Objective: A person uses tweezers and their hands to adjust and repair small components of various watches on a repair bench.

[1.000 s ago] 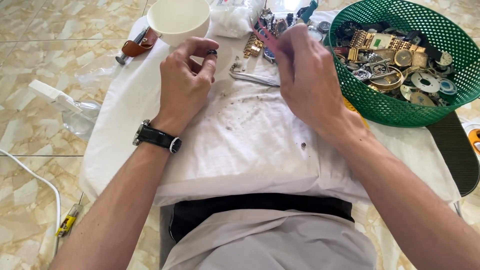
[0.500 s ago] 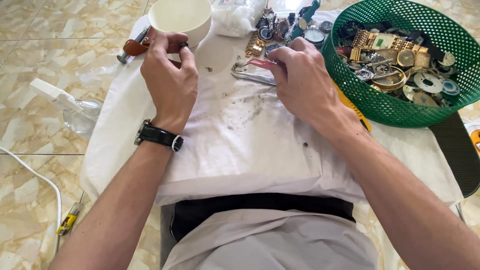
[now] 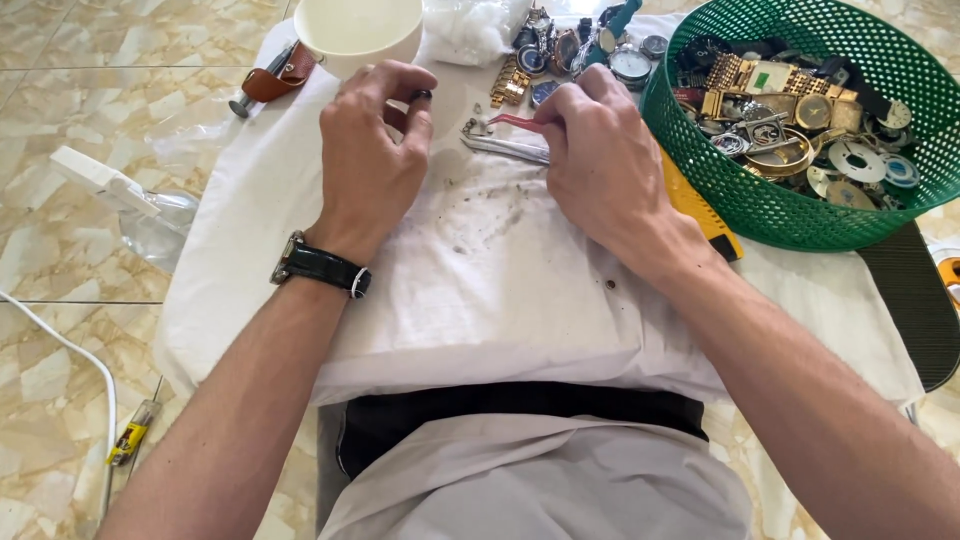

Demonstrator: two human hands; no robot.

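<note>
My left hand (image 3: 368,165), with a black-strapped wristwatch (image 3: 318,267) on the wrist, pinches a small dark part (image 3: 422,96) between thumb and fingers just below a white bowl (image 3: 358,30). My right hand (image 3: 600,165) grips the red handle of a small tool (image 3: 515,122) whose tip points left over a pair of metal pliers (image 3: 505,148). Both hands work over a stained white cloth (image 3: 480,260) spread across my lap.
A green plastic basket (image 3: 800,215) of watch parts and gold bands sits at the right. Several watches (image 3: 590,45) lie at the cloth's far edge. A brown-handled tool (image 3: 265,85), a clear spray bottle (image 3: 130,200), a white cable (image 3: 60,350) and a yellow-black tool (image 3: 705,215) lie around.
Both hands have shifted slightly. My left hand turned and now shows the small dark part at its fingertips. My right hand has taken up the red-handled tool near the pliers.
</note>
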